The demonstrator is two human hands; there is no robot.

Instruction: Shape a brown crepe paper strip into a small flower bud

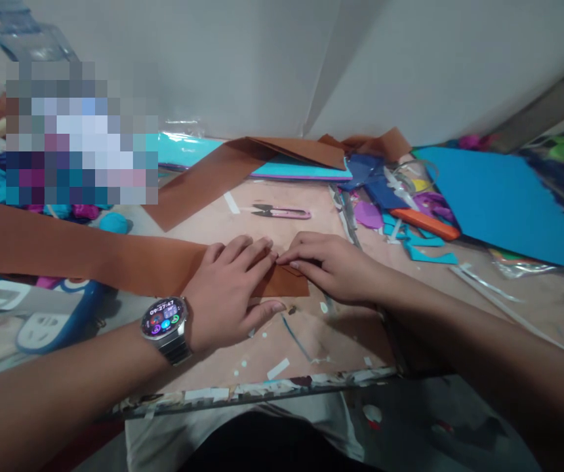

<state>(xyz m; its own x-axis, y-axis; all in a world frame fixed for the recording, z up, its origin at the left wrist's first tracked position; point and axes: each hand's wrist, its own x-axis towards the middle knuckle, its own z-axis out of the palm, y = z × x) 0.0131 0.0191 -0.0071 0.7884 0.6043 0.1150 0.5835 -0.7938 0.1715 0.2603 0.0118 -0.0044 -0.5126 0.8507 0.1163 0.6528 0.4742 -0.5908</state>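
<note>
The left hand [230, 295] lies spread on a brown strip [139, 262] on the table [331, 341]; the right hand [328, 262] bunches fingers at the strip's end — pinching or not, one cannot tell. Apparently that end is being adjusted; the next move seems to call for steady pressure. Snips [286, 213] lie beyond.

**Head camera looking down over the bench**

A single camera is riding on the person's head, facing forward and down. It is looking from above the wearer's lap [272, 446], close over the bench [361, 328], with the hands [233, 288] sitting near mid-view. Forearms [80, 387] are running in from the lower corners, and a pale wall [242, 65] is filling the top beyond the bench.
</note>
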